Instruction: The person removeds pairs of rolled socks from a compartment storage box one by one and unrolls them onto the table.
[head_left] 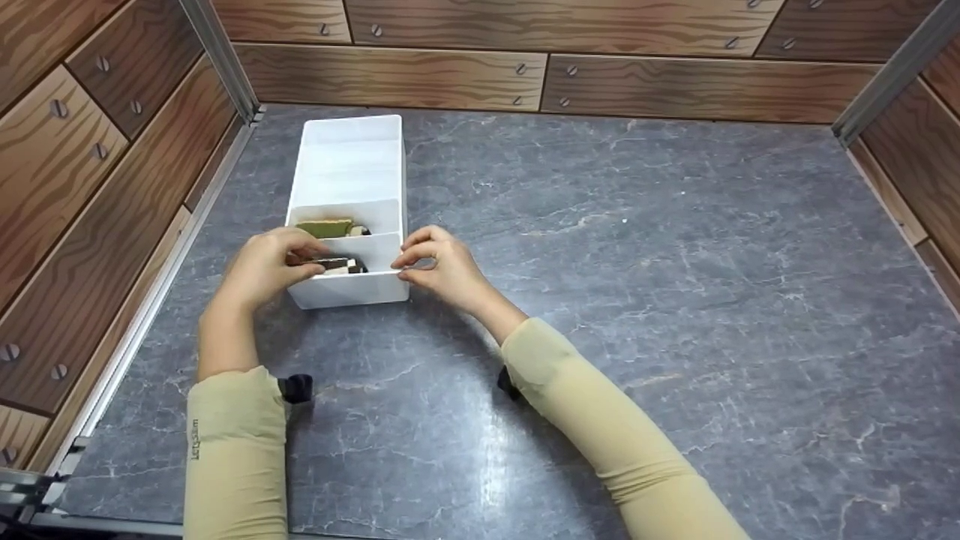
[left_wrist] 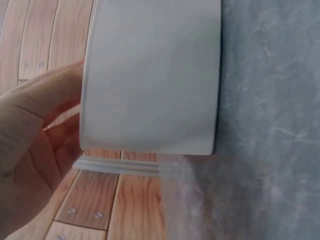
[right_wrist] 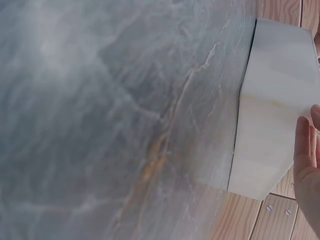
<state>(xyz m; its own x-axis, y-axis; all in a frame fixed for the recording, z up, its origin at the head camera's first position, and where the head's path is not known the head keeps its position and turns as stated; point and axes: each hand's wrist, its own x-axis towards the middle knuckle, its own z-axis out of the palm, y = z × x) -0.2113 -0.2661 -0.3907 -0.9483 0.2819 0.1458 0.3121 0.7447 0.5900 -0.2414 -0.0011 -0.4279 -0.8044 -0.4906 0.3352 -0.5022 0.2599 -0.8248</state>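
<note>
A long white divided box [head_left: 349, 289] stands on the table at the left. In its front compartment lie small dark-and-white pieces [head_left: 341, 266], partly covered by my left hand [head_left: 274, 262]. That hand reaches over the left front corner, thumb and fingers bent beside the pieces; its grip is hidden. In the left wrist view the box's front wall [left_wrist: 152, 80] hides the fingertips. My right hand [head_left: 442, 266] pinches the rim at the right front corner. A green, flat-edged item [head_left: 325, 229] and a small pale piece [head_left: 358, 231] sit in the compartment behind.
The grey marbled tabletop [head_left: 637, 285] spreads to the right and in front of the box. Wood-patterned panels [head_left: 390, 75] wall off the back and both sides. A metal rail [head_left: 150, 300] runs along the left edge.
</note>
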